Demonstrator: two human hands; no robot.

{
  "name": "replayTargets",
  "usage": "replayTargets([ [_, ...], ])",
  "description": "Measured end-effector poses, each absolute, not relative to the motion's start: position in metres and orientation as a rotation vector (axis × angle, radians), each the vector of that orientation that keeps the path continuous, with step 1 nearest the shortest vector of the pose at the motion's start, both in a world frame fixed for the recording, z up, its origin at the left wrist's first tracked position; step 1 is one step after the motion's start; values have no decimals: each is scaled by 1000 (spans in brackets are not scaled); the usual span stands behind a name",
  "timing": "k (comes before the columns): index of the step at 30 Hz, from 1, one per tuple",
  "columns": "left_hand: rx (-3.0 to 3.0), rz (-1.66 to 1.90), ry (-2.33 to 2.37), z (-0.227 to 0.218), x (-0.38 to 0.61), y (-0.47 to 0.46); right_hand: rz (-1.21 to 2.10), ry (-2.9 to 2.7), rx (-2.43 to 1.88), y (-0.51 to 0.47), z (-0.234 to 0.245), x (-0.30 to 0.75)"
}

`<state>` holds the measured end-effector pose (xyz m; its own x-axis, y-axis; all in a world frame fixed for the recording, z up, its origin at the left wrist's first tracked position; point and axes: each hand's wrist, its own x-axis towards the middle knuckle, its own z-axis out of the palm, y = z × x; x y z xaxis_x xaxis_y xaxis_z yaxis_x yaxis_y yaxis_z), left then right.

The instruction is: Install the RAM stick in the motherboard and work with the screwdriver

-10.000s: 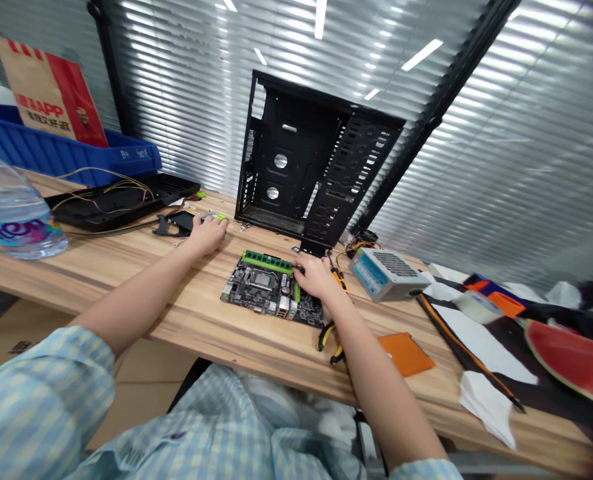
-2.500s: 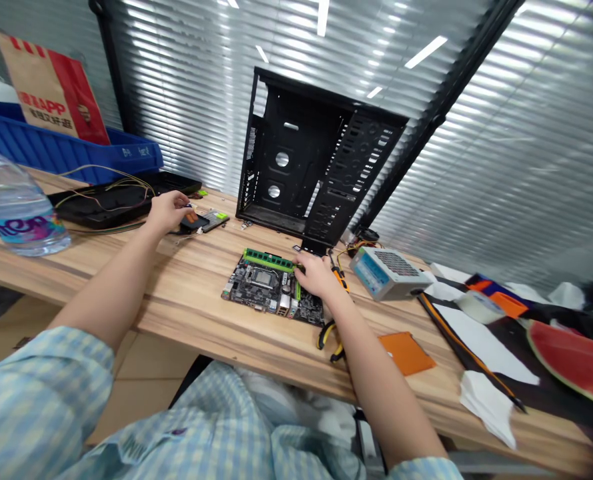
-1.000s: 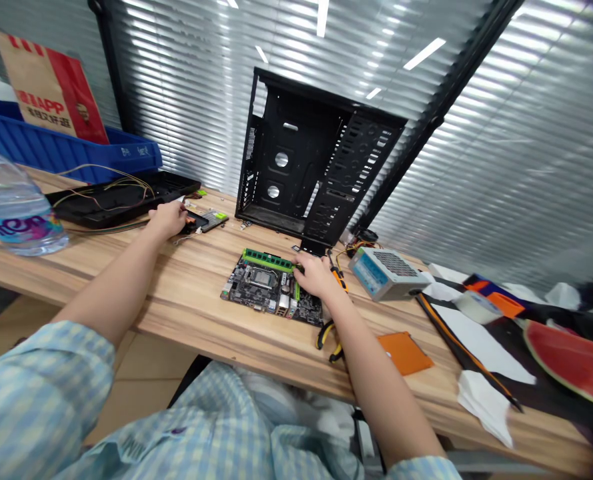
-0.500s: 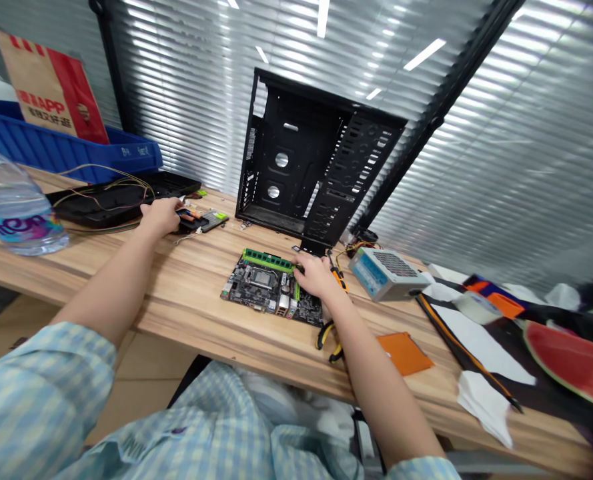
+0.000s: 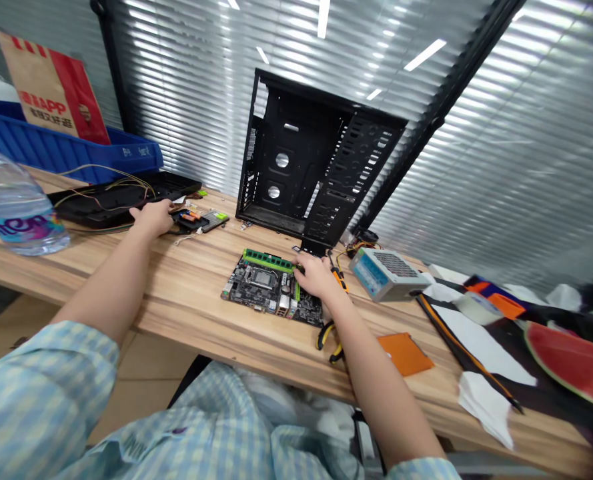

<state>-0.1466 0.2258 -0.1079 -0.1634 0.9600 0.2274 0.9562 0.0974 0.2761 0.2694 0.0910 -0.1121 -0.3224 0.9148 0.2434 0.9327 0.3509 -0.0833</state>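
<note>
My left hand (image 5: 152, 219) is lowered at the right end of a black plastic panel (image 5: 93, 205), beside a small black tray (image 5: 199, 221) with orange-coloured pieces (image 5: 190, 217) in it. Its fingers look apart, their tips partly hidden, and I see nothing held. A motherboard (image 5: 241, 288) lies flat on the table, with a green RAM stick (image 5: 267, 259) along its far edge. My right hand (image 5: 314, 273) is closed at the board's far right corner, its fingertips by the end of the RAM stick. Yellow-and-black pliers handles (image 5: 325, 335) show beside the right forearm.
An open black computer case (image 5: 301, 153) stands behind the board. Right of it are a power supply (image 5: 387, 272) and an orange sheet (image 5: 406, 353). At left stand a water bottle (image 5: 19, 200) and a blue bin (image 5: 131, 157). Loose wires (image 5: 96, 190) cross the panel.
My left hand has shifted a little left, away from the small black tray, which shows more fully now. My right hand stays at the board's corner.
</note>
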Motion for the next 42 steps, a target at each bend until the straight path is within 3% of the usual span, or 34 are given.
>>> replayTargets([
  [10,1976,372,2453,-102,-140,222,-106,-2364,-1649,90,-111,269],
  [28,1941,500,2306,-91,-127,219,-103,-2368,-1657,90,-111,269],
  [42,2110,368,2332,-114,-117,226,-109,-2366,-1665,92,-112,269],
])
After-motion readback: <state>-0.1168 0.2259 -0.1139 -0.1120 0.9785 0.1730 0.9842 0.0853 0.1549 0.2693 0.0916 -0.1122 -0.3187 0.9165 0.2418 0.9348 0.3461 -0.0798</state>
